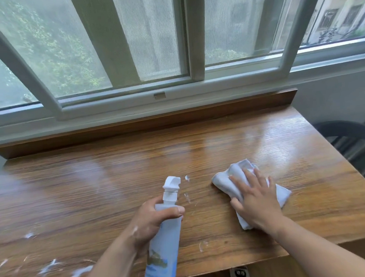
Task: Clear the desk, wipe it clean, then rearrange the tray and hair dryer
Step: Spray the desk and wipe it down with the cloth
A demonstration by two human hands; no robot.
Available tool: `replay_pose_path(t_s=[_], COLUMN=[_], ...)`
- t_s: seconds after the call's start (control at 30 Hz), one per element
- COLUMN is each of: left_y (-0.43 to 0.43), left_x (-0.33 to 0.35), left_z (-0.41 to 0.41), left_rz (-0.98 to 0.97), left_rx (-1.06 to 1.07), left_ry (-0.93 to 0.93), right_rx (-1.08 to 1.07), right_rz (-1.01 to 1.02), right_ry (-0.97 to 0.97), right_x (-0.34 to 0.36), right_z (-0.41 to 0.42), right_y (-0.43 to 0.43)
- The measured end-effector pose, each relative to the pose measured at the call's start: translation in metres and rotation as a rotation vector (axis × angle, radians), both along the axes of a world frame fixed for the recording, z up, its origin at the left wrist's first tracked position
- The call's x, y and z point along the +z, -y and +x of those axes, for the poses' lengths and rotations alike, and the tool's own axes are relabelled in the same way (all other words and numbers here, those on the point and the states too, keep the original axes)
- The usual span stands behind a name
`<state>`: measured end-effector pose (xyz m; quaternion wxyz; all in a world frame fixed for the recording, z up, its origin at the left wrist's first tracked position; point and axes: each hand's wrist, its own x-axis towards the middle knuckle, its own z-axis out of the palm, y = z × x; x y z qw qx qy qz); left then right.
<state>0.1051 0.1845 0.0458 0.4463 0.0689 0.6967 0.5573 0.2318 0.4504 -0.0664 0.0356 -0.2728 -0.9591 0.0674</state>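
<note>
We are in the wiping step. The wooden desk (94,187) fills the middle and lower frame, and neither the tray nor the hair dryer is in view, so we cannot say where they sit.

Our left hand (153,222), at lower centre, grips the spray bottle (163,247). The fingers are curled round its neck and the thumb (171,211) lies across the front. The white nozzle (172,186) points up the frame toward the window (148,32). Our right hand (255,202), right of centre, presses flat on the crumpled white cloth (229,174) with its fingers (238,181) spread wide and straight.

The wood to the right of the cloth looks glossy. The dirt we can see lies elsewhere: white smears (50,268) are scattered at the lower left, and small white flecks (187,178) sit just right of the nozzle, between the bottle and the cloth.

To do this well, we should:
- Keep the palm weight on the cloth and sweep it left in overlapping passes along the grain.
- Take the flecks by the nozzle first, then work toward the lower-left smears.
- Give those dried-looking marks a short spray before the cloth reaches them, as they may need soaking.
- Refold the bunched cloth to a fresh face so it lifts the residue rather than spreading it.
- Set the bottle off the wet path, or lift it clear of each pass.
- Run the cloth along the raised back ledge (146,121), where dust is likely to gather.
</note>
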Motion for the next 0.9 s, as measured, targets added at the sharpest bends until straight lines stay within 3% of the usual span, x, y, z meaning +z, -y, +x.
replay_pose_path(t_s=[0.9], left_y=[0.006], left_x=[0.01], left_z=[-0.009], left_rz=[0.002], left_rx=[-0.021], left_ry=[0.009], right_rx=[0.041], right_rz=[0.006], right_ry=[-0.022], right_x=[-0.005], right_z=[0.003], right_y=[0.014])
